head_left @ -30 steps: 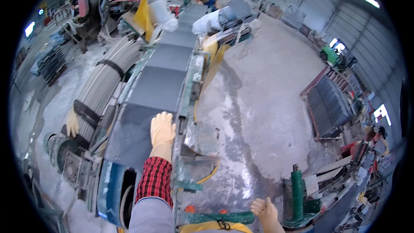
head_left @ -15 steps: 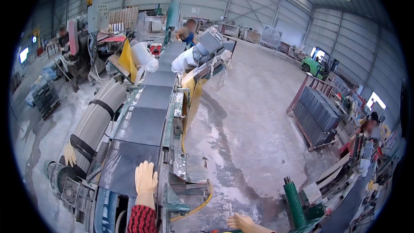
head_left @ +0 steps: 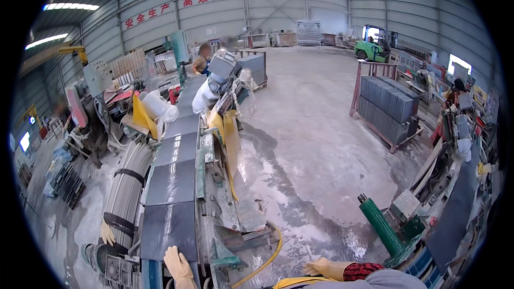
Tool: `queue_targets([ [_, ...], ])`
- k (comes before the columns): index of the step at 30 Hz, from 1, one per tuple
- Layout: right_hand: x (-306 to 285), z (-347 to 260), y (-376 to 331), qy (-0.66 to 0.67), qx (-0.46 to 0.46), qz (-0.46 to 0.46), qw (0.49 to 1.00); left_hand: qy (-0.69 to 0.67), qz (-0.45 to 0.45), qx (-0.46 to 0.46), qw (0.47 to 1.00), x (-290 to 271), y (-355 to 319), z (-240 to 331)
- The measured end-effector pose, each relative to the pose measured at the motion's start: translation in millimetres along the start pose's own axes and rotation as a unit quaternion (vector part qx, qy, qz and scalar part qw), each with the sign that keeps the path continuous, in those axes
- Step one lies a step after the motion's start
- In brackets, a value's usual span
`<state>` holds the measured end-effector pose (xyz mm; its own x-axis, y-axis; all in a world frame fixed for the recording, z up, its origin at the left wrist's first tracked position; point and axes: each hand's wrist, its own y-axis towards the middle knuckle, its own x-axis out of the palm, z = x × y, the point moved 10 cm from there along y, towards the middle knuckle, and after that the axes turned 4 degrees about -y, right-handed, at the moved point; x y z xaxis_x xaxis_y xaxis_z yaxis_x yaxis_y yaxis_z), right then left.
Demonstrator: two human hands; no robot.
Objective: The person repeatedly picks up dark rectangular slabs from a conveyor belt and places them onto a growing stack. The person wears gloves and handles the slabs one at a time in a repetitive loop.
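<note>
My left hand [head_left: 179, 267], in a pale rubber glove, rests at the near edge of the closest dark slab [head_left: 168, 227]. Its fingers are stretched out and close together. That slab lies flat on a long conveyor [head_left: 151, 274], end to end with several like it [head_left: 170, 183] running away from me. My right hand [head_left: 324, 268], gloved the same way with a red and black checked sleeve, is held low near my body. Its fingers point left, outstretched, and nothing shows in them. A loose pale glove [head_left: 107, 233] hangs at the left of the conveyor.
Left of the conveyor lies a strapped grey bundle [head_left: 126, 187]. A yellow hose [head_left: 276, 243] curves along its right side. A green cylinder [head_left: 381, 225] and a second belt [head_left: 455, 219] stand right. Stacked slabs [head_left: 383, 109], a green forklift [head_left: 369, 50] and a co-worker [head_left: 202, 60] are farther off.
The view has turned right and up. The slabs appear to have slid a little away from me, and my left hand now sits at the closest one's near edge. More right sleeve shows.
</note>
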<state>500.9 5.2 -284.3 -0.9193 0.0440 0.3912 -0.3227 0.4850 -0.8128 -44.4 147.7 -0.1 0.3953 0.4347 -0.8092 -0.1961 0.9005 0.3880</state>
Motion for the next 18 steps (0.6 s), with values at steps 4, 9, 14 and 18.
queue_targets([
  [4, -12.3, -15.2, -16.3, -0.069, -0.028, 0.055, 0.996, 0.094, 0.043, -0.008, 0.995, 9.0, -14.3, 2.2],
  [9, -19.2, -21.4, -30.7, -0.147, -0.044, 0.084, 0.985, 0.103, 0.039, 0.006, 0.994, -0.1, -14.7, 16.8],
  [14, -8.7, -28.3, -26.2, -0.28, -0.031, 0.162, 0.946, 0.091, 0.051, 0.009, 0.994, -21.1, -16.7, 29.1],
  [18, -11.1, -22.9, -23.6, -0.292, -0.047, 0.172, 0.94, 0.06, -0.001, -0.026, 0.998, -14.4, -13.3, 32.0],
])
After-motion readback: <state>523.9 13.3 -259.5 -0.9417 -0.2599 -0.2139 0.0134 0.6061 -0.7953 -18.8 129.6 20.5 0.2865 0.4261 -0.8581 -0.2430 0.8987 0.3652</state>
